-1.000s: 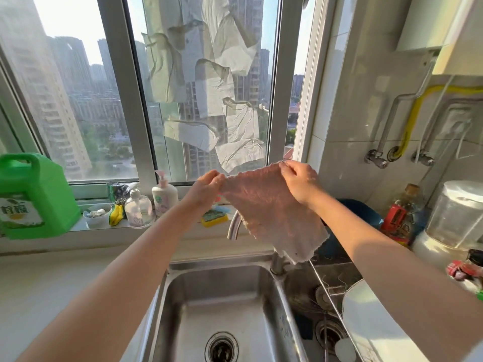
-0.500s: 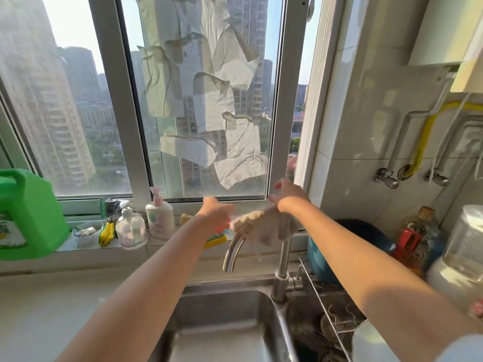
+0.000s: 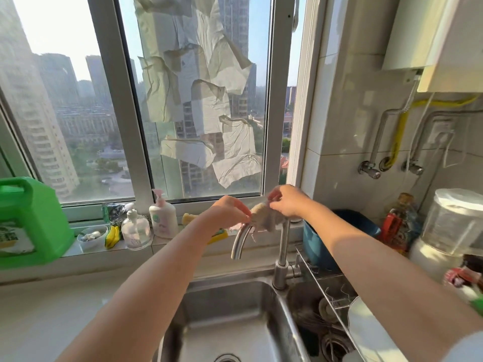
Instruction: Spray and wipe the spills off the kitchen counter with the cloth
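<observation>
Over faucet (image 3: 241, 235) arch: cloth (image 3: 265, 218), draped; left hand (image 3: 227, 212) and right hand (image 3: 290, 201), each grip pinched on an end. Best spread evenly, centred, to avoid slipping into sink (image 3: 209, 296).

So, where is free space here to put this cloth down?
Free: the pale counter left of the sink, below the sill; the sink basin looks free too. Crowded: the sill, with green jug and lotion bottle; right of the faucet, the blue bowl and white plate.
</observation>
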Motion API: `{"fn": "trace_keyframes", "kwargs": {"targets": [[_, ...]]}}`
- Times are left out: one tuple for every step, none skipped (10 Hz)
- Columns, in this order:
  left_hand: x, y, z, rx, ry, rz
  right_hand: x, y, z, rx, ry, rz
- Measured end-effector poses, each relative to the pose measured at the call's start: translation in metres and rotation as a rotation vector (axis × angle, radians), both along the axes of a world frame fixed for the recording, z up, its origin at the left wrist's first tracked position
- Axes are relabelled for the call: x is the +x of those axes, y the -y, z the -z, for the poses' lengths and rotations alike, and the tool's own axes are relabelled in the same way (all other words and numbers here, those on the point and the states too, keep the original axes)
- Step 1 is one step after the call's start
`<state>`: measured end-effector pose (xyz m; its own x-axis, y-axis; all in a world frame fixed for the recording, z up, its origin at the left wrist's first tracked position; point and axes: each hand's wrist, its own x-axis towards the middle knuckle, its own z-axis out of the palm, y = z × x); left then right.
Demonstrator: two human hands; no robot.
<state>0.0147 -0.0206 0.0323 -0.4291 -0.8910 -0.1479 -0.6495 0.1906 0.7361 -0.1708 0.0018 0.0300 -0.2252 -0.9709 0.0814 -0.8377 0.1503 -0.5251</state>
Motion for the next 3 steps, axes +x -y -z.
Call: {"fn": "trace_keyframes", "kwargs": {"targets": [[0.008,-0.013,0.0,-0.057,0.005,0.012,0.009,-0.025,0.0,-0.022,-0.03,0.024],[0.019,-0.025,-0.006,-0.133,0.031,0.004,0.016,-0.049,-0.005,-0.002,0.002,0.028],[0.031,-0.045,-0.019,-0.169,0.005,0.0,0.028,-0.07,-0.018,0.091,0.014,-0.045]]}}
